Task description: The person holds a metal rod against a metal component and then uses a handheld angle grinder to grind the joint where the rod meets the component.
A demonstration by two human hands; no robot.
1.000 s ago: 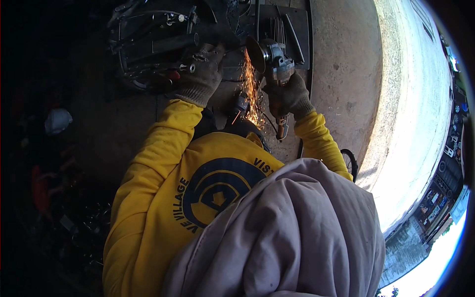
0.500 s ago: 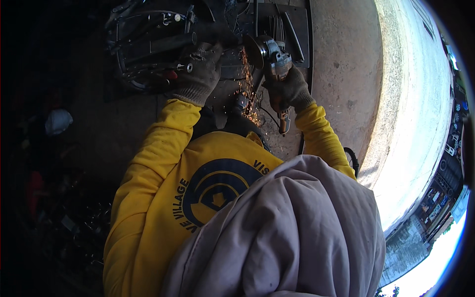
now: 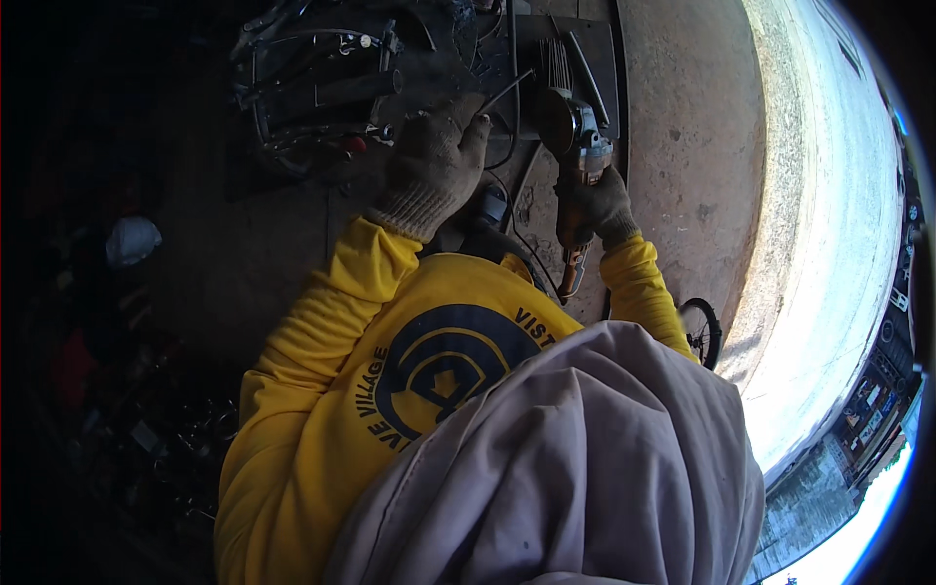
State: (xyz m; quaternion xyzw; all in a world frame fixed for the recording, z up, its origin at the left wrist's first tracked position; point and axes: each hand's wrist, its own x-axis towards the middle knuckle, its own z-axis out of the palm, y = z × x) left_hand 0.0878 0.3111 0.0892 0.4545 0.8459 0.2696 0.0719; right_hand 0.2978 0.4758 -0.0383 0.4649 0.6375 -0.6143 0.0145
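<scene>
My gloved left hand (image 3: 434, 168) is closed round a thin metal rod (image 3: 511, 88), whose free end juts out past the thumb toward the upper right. My gloved right hand (image 3: 604, 207) grips the body of an angle grinder (image 3: 592, 148), its disc (image 3: 558, 123) facing left and standing apart from the rod. No sparks show at the disc. Left of my left hand lies a dark frame of welded metal tubes (image 3: 322, 90). Behind the grinder, a bundle of thin rods (image 3: 556, 64) rests on a dark metal work surface (image 3: 532, 31).
A longer bar (image 3: 589, 80) lies beside the rod bundle. The grinder's black cable (image 3: 531, 240) loops down between my arms. A bicycle wheel (image 3: 701, 333) stands by my right elbow. A pale rounded object (image 3: 133, 241) sits in the shadows at left.
The spray of sparks has stopped. The grinder has dropped back toward me and slightly right. My left hand has moved right and nearer, and the rod in it now shows.
</scene>
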